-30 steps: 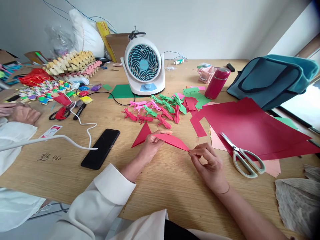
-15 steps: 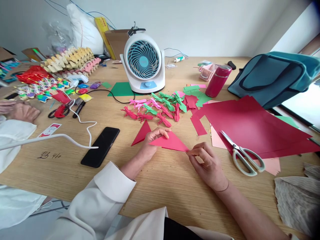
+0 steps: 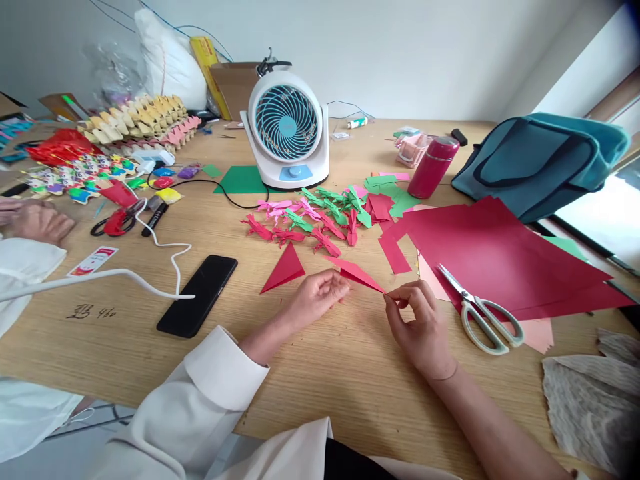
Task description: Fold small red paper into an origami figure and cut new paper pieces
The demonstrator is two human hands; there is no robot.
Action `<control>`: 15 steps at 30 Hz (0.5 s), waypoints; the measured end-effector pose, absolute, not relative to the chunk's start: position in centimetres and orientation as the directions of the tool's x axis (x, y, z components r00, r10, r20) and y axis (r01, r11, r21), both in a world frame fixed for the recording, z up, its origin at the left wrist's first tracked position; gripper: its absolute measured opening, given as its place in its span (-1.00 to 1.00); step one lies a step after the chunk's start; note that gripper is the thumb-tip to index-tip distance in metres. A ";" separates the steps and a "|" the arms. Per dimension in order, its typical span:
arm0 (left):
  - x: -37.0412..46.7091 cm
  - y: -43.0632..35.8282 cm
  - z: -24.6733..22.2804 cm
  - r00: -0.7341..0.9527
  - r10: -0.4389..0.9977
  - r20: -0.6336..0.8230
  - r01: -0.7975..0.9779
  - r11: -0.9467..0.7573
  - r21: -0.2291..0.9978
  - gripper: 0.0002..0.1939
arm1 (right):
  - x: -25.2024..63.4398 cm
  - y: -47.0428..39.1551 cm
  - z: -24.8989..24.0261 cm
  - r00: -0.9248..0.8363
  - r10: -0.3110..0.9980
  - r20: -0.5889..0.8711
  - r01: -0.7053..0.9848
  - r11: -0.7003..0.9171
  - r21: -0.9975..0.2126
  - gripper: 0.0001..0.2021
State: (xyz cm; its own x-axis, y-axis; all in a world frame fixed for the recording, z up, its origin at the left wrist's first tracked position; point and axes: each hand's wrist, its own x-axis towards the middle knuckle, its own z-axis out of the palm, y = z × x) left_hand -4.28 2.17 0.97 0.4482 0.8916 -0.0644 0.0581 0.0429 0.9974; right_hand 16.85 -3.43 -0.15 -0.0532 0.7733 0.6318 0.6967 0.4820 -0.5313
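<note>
A folded piece of red paper (image 3: 361,272), long and pointed, slants over the table between my hands. My right hand (image 3: 419,323) pinches its right-hand tip between thumb and index finger. Close against the paper's lower edge is my left hand (image 3: 320,297), its fingers loosely bent and not gripping the sheet; whether they touch it I cannot tell. Just beyond the left hand lies a folded red triangle (image 3: 284,268). Farther back sit several folded paper figures (image 3: 320,217) in red, green and pink.
Scissors (image 3: 483,313) rest on large red sheets (image 3: 500,260) at right. Behind stand a fan (image 3: 287,127), a red flask (image 3: 434,167) and a teal bag (image 3: 540,167). At left lie a phone (image 3: 197,295), a white cable (image 3: 125,272) and another person's hands (image 3: 40,221).
My left hand has come off the top of the red paper to its near side. The paper has turned and its fold now gapes; my right hand still pinches the tip.
</note>
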 end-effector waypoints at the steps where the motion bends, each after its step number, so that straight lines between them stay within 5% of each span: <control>1: -4.1 1.8 1.2 0.479 0.875 -0.073 0.056 0.052 0.997 -0.62 | 16.8 -3.5 -0.2 -0.107 0.760 0.641 0.719 0.504 -0.478 -0.84; 8: -3.3 1.1 0.5 0.421 0.905 -0.057 0.090 0.021 0.996 -0.56 | 16.2 -4.4 -1.0 -0.440 0.656 0.613 0.719 0.666 -0.197 -0.84; 15: -3.2 1.1 0.4 0.414 0.904 -0.107 0.136 0.054 0.989 -0.57 | 15.7 -4.7 0.1 -0.616 0.561 0.553 0.634 0.770 -0.075 -0.76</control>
State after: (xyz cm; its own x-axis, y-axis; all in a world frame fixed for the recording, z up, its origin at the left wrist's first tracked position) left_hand -3.15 1.07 0.42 0.4137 0.9042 -0.1066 0.1361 0.0544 0.9892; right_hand 15.65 -4.69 0.10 -0.6161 0.5612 0.5527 0.6336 0.7700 -0.0755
